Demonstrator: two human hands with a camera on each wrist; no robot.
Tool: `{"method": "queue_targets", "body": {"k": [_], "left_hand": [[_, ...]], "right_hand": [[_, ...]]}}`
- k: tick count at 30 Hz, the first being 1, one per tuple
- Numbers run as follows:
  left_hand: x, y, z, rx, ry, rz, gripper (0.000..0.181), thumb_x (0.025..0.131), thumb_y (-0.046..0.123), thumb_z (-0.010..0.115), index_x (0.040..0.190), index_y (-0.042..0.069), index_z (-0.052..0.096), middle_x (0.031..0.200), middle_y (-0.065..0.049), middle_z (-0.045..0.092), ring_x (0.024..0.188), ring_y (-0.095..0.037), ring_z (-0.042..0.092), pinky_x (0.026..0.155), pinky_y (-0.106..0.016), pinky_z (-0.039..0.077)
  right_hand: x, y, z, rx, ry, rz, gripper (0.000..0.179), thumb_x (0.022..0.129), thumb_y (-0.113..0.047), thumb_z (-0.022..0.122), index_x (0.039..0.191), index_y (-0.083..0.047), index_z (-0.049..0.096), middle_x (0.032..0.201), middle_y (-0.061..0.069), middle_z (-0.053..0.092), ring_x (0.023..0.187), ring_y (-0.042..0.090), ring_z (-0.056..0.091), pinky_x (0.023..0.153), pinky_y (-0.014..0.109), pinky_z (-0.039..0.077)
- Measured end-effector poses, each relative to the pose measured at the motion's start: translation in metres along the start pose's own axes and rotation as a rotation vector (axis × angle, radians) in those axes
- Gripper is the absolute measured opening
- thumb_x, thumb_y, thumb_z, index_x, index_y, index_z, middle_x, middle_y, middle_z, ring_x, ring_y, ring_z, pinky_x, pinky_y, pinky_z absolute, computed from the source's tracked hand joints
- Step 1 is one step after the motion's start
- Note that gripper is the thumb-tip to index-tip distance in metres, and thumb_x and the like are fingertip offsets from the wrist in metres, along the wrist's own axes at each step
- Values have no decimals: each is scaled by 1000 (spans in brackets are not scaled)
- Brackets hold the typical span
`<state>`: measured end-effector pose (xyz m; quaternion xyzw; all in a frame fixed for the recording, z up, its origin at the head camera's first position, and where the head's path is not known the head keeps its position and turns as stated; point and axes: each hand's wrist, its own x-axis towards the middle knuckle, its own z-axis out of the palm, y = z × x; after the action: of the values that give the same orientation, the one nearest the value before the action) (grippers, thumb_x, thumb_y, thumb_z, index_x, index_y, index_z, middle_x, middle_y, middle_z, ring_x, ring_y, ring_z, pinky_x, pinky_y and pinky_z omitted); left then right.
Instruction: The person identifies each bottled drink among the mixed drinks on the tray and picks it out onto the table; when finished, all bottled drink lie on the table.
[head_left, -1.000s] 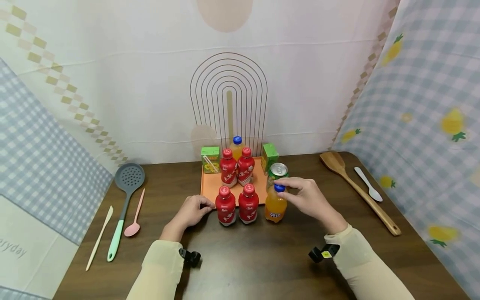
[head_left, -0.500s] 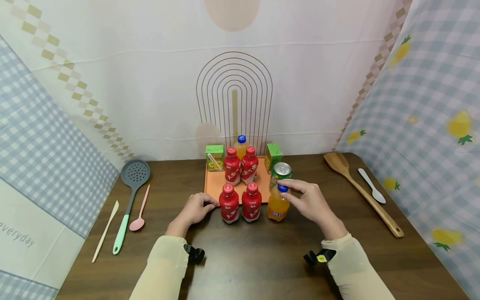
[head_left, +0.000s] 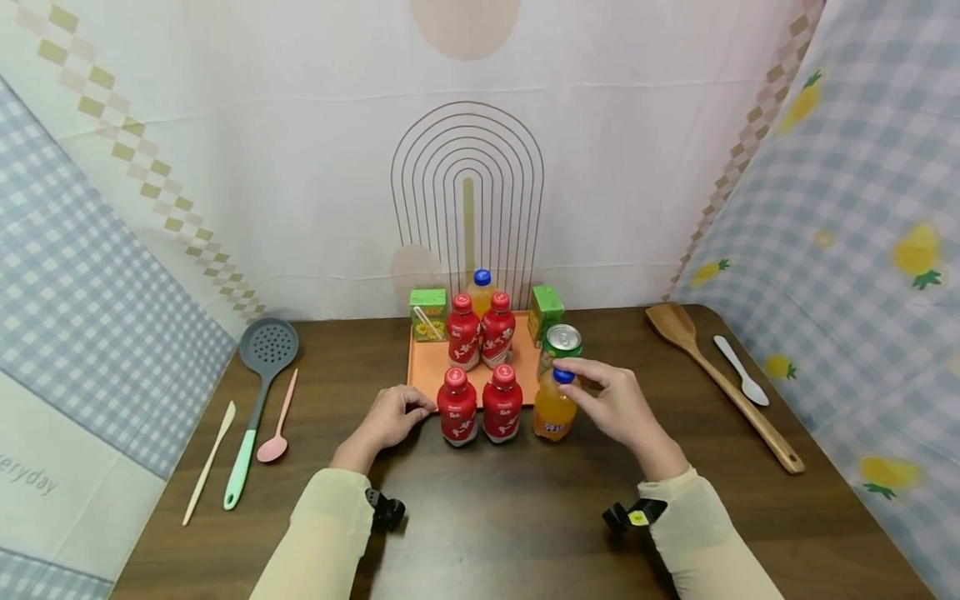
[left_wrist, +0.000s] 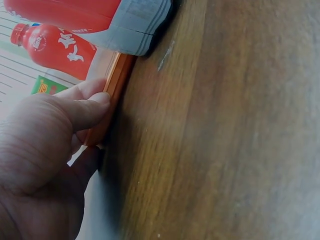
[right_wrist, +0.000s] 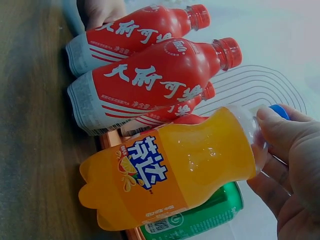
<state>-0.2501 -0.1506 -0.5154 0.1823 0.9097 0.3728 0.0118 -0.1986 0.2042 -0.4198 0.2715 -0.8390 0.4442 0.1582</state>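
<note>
My right hand (head_left: pixel 617 400) pinches the neck of an orange soda bottle (head_left: pixel 553 414) just under its blue cap; the bottle stands upright at the front right of an orange tray (head_left: pixel 424 377). In the right wrist view the soda bottle (right_wrist: pixel 150 175) shows thumb and fingers around its neck. At the tray's front left corner, my left hand (head_left: pixel 387 417) grips the rim, its fingers on the tray wall (left_wrist: pixel 114 90) in the left wrist view. Two red cola bottles, a left one (head_left: pixel 457 410) and a right one (head_left: pixel 502 406), stand along the tray's front edge between my hands.
On the tray stand two more red bottles (head_left: pixel 463 335), another orange soda (head_left: pixel 482 293), two green juice boxes (head_left: pixel 429 317) and a green can (head_left: pixel 562 343). A slotted turner (head_left: pixel 258 392), pink spoon (head_left: pixel 274 442) and knife (head_left: pixel 208 467) lie left; a wooden spatula (head_left: pixel 720 383) and white spoon (head_left: pixel 742 372) right.
The head view has shifted a little, moving everything slightly right in the picture. Both hands keep their holds on the orange soda bottle and the tray, with hardly any movement.
</note>
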Motion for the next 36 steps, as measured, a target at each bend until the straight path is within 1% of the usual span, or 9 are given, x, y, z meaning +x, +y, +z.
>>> {"method": "queue_targets", "body": {"k": [4,7,9,14,18,23,27,31,36], "left_hand": [[0,-1,1,5,1,-8,12,86,8,71,86,19,76,91,-1,70,91,-15,62,86,-40,49],[0,-1,2,5,3,-6,12,87,8,71,86,20,76,91,0,70,92,-15,62,86,-41,49],[1,-1,2,5,2,-4,13,87,8,71,86,20,76,91,2,70,92,-15,62,87,-41,49],[0,-2,2,3,4,-14,14,86,6,71,85,20,76,89,3,69,90,-14,62,86,-40,49],[0,-2,2,4,1,-19,15,86,5,71,84,20,76,90,1,70,90,-14,62,85,-40,49],[2,-1,2,2,-12,-30,17,86,6,71,83,22,75,90,1,70,90,-13,61,86,-39,48],[2,-1,1,1,-9,-15,14,86,7,72,84,20,76,89,1,70,89,-13,62,86,-40,49],[3,-2,1,-2,-8,-14,13,86,8,71,85,20,76,90,0,70,89,-12,62,87,-40,49],[2,-2,2,4,-9,-18,15,86,7,71,84,21,75,89,1,70,89,-12,62,86,-40,49]], "right_hand": [[0,16,5,8,-13,24,35,83,-2,73,117,-4,68,116,6,68,100,21,66,79,37,55],[-1,23,6,5,-19,38,36,83,-7,73,119,-10,69,117,1,67,99,17,66,79,33,55],[-1,25,6,5,-19,35,36,84,-8,73,119,-11,69,117,1,67,98,16,66,78,33,55],[0,25,7,-6,-21,13,36,84,-10,73,119,-11,68,117,-1,67,95,14,66,76,33,56],[0,24,8,-17,-20,11,36,84,-9,74,119,-11,68,117,-4,67,95,11,65,77,31,55],[-1,24,7,-30,-21,7,37,84,-10,74,120,-10,68,118,-2,67,97,13,65,78,32,55],[-1,25,7,-36,-15,-6,36,84,-10,73,120,-9,68,118,-1,67,97,15,66,77,33,55],[0,27,7,-16,-13,-7,36,85,-9,73,120,-9,68,118,0,67,97,15,66,77,32,55],[0,27,9,7,-14,-9,35,85,-9,73,120,-10,68,117,1,68,95,15,66,76,35,56]]}}
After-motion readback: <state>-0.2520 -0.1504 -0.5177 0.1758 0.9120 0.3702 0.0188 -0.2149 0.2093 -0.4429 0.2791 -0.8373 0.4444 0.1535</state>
